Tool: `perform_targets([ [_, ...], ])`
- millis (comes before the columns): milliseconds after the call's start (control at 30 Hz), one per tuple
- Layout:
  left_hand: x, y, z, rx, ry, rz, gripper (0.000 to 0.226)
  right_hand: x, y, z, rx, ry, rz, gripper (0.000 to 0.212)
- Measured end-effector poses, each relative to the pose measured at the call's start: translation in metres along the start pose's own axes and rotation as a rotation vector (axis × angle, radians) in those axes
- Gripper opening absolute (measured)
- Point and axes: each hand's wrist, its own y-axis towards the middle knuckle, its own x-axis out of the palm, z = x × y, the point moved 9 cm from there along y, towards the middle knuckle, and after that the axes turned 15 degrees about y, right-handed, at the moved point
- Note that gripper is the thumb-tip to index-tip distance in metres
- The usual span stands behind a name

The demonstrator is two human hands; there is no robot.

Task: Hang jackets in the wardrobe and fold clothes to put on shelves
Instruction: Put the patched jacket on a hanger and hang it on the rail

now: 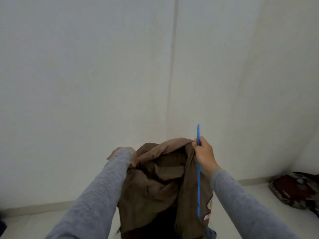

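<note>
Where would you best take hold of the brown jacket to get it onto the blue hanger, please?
By its upper rim, from above, at both sides of the opening: the brown jacket hangs limp with that opening uppermost, and the blue hanger stands upright at its right edge.

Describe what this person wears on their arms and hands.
Both arms are in long, plain grey knit sleeves with no markings. The left sleeve runs past the wrist, so little of the left hand shows. The right sleeve ends at the wrist. The right hand is bare, with no glove, ring or watch.
</note>
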Motion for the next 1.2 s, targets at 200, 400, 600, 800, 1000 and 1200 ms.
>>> perform_targets([
  [200,-0.030,-0.026,0.122,0.573,-0.047,0.366,0.109,-0.040,-0.003,0.001,0.006,0.126,0.069,0.030],
  [400,0.033,-0.044,0.226,0.802,-0.377,-0.247,0.079,-0.079,-0.016,-0.002,0.030,0.159,0.065,0.018],
  [600,0.035,-0.080,0.287,0.949,-1.011,-0.598,0.068,-0.134,-0.016,-0.020,0.001,0.139,0.155,0.028],
  [800,-0.049,-0.097,0.283,0.946,-1.442,-0.301,0.020,-0.157,-0.013,-0.040,-0.016,0.070,0.173,0.027],
  [1000,-0.131,-0.135,0.263,0.959,-1.857,-0.189,0.019,-0.120,-0.007,-0.061,-0.039,0.073,0.034,0.020],
  [1200,-0.200,-0.178,0.241,1.082,-2.023,-0.132,0.014,-0.090,-0.015,-0.096,-0.239,0.136,0.073,0.037],
])
